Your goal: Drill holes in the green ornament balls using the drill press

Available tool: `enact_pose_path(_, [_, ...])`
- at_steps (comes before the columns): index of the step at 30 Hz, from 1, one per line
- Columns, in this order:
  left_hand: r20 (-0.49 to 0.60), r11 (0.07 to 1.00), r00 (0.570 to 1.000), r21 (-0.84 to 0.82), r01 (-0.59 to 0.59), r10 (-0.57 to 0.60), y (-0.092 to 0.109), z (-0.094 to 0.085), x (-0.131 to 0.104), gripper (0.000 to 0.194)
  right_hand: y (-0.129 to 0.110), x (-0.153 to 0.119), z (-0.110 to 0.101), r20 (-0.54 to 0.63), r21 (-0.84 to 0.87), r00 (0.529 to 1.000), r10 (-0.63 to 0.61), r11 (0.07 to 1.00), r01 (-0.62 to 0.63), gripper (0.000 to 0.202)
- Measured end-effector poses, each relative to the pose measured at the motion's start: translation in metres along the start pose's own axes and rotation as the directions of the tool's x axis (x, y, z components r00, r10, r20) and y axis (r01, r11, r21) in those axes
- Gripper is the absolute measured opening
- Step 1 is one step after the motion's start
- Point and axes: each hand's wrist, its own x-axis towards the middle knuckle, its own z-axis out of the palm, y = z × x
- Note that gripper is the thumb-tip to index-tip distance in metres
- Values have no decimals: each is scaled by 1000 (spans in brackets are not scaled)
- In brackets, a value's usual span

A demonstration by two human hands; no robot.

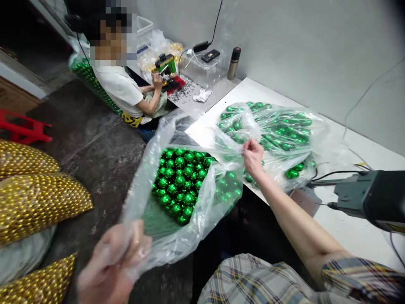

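Note:
A large clear plastic bag [202, 211] hangs between my hands with its mouth spread wide. Inside it lie many shiny green balls [180, 179]. My left hand [114, 253], a little blurred, is closed around the near left part of the bag's rim. The far right part of the rim is pinched in my right hand [253, 157], close to the table edge. Just beyond that hand, another clear bag [272, 126] of green balls lies on the white table.
A grey machine [363, 198] stands at the right of the white table [348, 228]. A co-worker [118, 88] sits at a further bench by a green device [166, 63]. A bottle [234, 63] stands there. Bags of gold balls [41, 198] and a red stool [25, 126] are on the left.

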Motion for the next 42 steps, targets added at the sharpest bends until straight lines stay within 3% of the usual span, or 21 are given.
enact_pose_path(3, [176, 980, 972, 98, -173, 154, -40, 32, -7, 59, 26, -17, -31, 9, -40, 998, 64, 997, -63, 15])
enact_pose_path(7, [111, 973, 978, 127, -192, 178, -59, 56, -5, 48, 35, -7, -58, 38, -80, 996, 81, 994, -78, 31])
enact_pose_path(10, [61, 957, 958, 53, -284, 280, -54, 59, 11, 50, 34, 4, -56, 93, -109, 994, 56, 993, -45, 37])
enact_pose_path(16, [-13, 959, 959, 34, -283, 284, -62, 62, 82, 42, 36, -3, 1, 237, -265, 970, 43, 964, 22, 30])
enact_pose_path(19, [41, 968, 968, 22, -248, 247, -72, 75, 129, 37, 46, -7, 15, 275, -385, 958, 86, 922, 28, 27])
enact_pose_path(21, [114, 971, 966, 18, -238, 234, -76, 86, 159, 35, 57, -1, 7, 213, -480, 967, 137, 877, -19, 27])
enact_pose_path(24, [230, 970, 949, 58, -235, 216, -84, 102, 197, 34, 70, 19, -24, 84, -589, 979, 185, 802, -101, 27])
enact_pose_path(28, [349, 958, 930, 210, -197, 115, -107, 122, 234, 31, 73, 26, -61, 77, -646, 980, 182, 758, -90, 27])
enact_pose_path(31, [361, 947, 931, 280, -158, 49, -129, 141, 259, 28, 61, -14, -68, 83, -671, 984, 157, 739, -61, 44])
enact_pose_path(34, [347, 941, 938, 315, -124, 8, -148, 161, 284, 26, 47, -91, -55, 214, -661, 965, 153, 750, 27, 46])
enact_pose_path(36, [338, 933, 941, 338, -122, 0, -158, 174, 300, 24, 45, -143, -36, 366, -641, 910, 193, 761, 96, 50])
enact_pose_path(38, [346, 919, 938, 369, -138, 2, -167, 185, 312, 23, 53, -178, -13, 455, -657, 850, 266, 745, 118, 72])
enact_pose_path(40, [381, 895, 925, 410, -176, 7, -177, 191, 315, 23, 69, -192, 11, 476, -709, 804, 356, 696, 112, 85])
enact_pose_path(42, [422, 857, 906, 461, -230, 17, -188, 190, 307, 26, 89, -187, 32, 447, -784, 770, 456, 614, 91, 78])
